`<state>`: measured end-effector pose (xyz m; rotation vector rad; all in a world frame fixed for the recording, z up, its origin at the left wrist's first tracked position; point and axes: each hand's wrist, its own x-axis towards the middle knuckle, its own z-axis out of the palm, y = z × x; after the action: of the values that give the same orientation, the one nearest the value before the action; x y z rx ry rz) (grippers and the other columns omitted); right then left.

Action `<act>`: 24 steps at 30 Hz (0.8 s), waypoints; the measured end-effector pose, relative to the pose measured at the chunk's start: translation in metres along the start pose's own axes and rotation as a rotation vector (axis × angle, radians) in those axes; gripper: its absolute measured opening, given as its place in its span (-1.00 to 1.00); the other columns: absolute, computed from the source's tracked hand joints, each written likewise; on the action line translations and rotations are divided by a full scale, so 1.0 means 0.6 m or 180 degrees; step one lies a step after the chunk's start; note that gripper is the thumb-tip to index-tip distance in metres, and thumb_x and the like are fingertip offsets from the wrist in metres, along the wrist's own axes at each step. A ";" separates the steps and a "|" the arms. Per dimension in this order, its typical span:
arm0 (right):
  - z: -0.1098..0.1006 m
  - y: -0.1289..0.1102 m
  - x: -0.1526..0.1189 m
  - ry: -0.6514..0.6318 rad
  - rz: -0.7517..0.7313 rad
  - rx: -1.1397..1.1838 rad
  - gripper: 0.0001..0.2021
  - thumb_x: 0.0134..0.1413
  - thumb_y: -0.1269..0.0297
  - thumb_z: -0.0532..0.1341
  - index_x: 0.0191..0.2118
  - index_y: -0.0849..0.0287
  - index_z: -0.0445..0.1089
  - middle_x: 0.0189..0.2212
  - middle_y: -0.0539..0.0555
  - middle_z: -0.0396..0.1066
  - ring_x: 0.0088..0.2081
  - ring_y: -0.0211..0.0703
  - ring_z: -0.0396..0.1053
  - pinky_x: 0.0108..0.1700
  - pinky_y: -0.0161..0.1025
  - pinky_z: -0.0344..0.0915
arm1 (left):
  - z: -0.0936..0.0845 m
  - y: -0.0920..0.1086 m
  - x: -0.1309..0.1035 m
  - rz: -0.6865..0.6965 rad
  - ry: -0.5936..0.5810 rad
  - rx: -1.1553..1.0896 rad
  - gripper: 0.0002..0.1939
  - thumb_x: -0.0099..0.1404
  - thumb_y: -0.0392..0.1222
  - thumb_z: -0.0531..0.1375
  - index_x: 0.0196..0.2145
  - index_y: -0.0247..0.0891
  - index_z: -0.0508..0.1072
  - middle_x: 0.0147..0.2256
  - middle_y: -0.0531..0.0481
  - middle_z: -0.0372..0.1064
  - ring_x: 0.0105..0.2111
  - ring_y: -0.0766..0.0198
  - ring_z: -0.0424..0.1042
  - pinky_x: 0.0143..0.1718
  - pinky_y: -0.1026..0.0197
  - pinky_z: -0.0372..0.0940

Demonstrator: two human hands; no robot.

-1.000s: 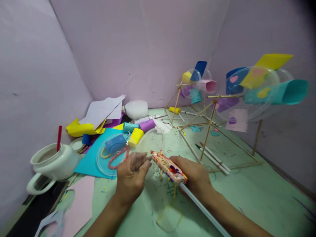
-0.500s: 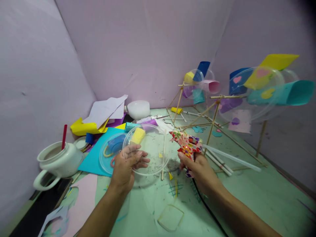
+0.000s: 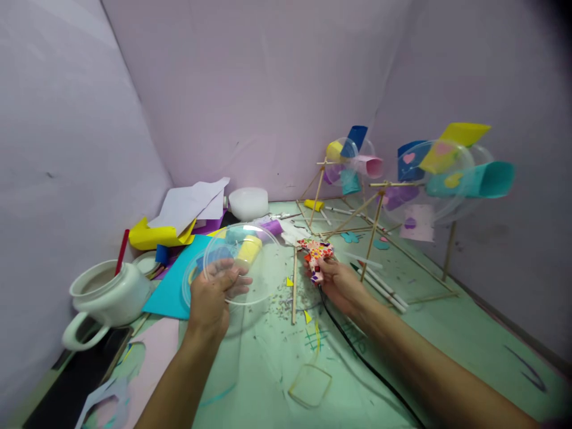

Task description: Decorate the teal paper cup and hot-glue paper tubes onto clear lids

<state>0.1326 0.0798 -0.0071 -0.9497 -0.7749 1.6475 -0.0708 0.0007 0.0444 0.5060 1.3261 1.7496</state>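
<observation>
Head view, near edge: a black cord (image 3: pixel 372 370) runs up to the glue gun; a yellowish squared loop (image 3: pixel 310 385) lies flat on the green tabletop (image 3: pixel 263 381).
Left side, near: a white paper cutout (image 3: pixel 99 398) and pink paper (image 3: pixel 157 356), beside a dark flat object (image 3: pixel 74 384).
Left hand (image 3: pixel 217 290): thumb and fingers closed on the left part of a clear disc (image 3: pixel 264 275), held tilted above the tabletop.
Right hand (image 3: pixel 334 281): wrapped around the grip of a floral-patterned glue gun (image 3: pixel 316 253), its nozzle end pointing left, apart from the disc.
Between the hands: a thin wooden stick (image 3: pixel 294 295) lies lengthwise, with yellow scraps (image 3: pixel 308 317) and small dark specks near it.
White pot (image 3: pixel 111 293): upright at the left, handle toward the near side, a red stick (image 3: pixel 122 252) leaning in it.
Blue sheet (image 3: pixel 167 289): right of the pot, partly behind the left hand.
Paper rolls: a yellow roll (image 3: pixel 249 251) seen through the disc, a purple roll (image 3: pixel 271 227) just beyond.
Right side: two stick frames (image 3: pixel 372 238) carry clear wheels with colored paper cups (image 3: pixel 496 179); white pencils (image 3: pixel 383 288) lie by the nearer frame.
Back: crumpled yellow paper (image 3: pixel 154 235), white sheets (image 3: pixel 190 204) and a white bowl (image 3: pixel 248 204) before the pale wall (image 3: pixel 250 89).
</observation>
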 end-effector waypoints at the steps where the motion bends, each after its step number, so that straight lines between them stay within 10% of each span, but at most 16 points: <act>1: 0.004 -0.001 0.003 0.0003 -0.0026 0.0043 -0.81 -0.23 0.40 0.36 -0.60 0.17 0.30 -0.61 -0.06 0.31 -0.57 -0.34 0.24 -0.56 -0.40 0.20 | -0.001 0.002 -0.001 0.0008 -0.0002 -0.0012 -0.66 -0.19 -0.38 0.30 -0.37 -0.34 0.35 -0.59 0.01 0.49 -0.64 0.28 0.46 -0.64 0.35 0.34; 6: 0.031 -0.003 -0.016 0.0131 -0.0068 0.0170 -0.81 -0.28 0.47 0.35 -0.59 0.18 0.30 -0.60 -0.07 0.31 -0.57 -0.35 0.24 -0.56 -0.40 0.20 | -0.001 0.004 -0.007 0.0076 -0.0027 0.0023 -0.64 -0.24 -0.34 0.32 -0.39 -0.34 0.36 -0.60 0.03 0.48 -0.65 0.30 0.44 -0.66 0.36 0.31; 12: 0.025 -0.024 -0.152 0.0289 -0.0261 0.0339 -0.57 -0.38 0.28 0.46 -0.24 0.10 0.44 -0.27 0.02 0.48 -0.37 -0.21 0.41 -0.36 -0.28 0.36 | 0.006 0.000 -0.011 0.0192 0.0023 0.0148 -0.60 -0.30 -0.27 0.35 -0.41 -0.32 0.39 -0.61 0.07 0.48 -0.65 0.30 0.43 -0.65 0.35 0.32; 18: -0.148 -0.059 -0.236 0.1282 -0.0493 -0.0018 -0.65 -0.23 0.18 0.41 -0.22 0.14 0.49 -0.28 0.13 0.55 -0.49 -0.17 0.42 -0.40 -0.22 0.40 | 0.013 -0.006 -0.017 0.0209 -0.0114 0.0340 -0.56 -0.33 -0.20 0.39 -0.41 -0.30 0.40 -0.58 0.07 0.49 -0.62 0.28 0.46 -0.64 0.36 0.32; 24: -0.266 -0.127 -0.140 0.1193 -0.0395 -0.0739 -0.94 -0.10 0.42 0.24 -0.41 0.23 0.46 -0.50 0.14 0.51 -0.43 -0.13 0.48 -0.32 -0.29 0.45 | 0.015 -0.021 -0.016 0.0294 -0.0160 0.0574 -0.59 -0.28 -0.18 0.39 -0.41 -0.29 0.41 -0.57 0.06 0.50 -0.60 0.24 0.47 -0.62 0.32 0.32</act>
<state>0.3201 0.0237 -0.0011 -1.3021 -0.7579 1.2395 -0.0542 -0.0014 0.0375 0.7179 1.4523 1.6881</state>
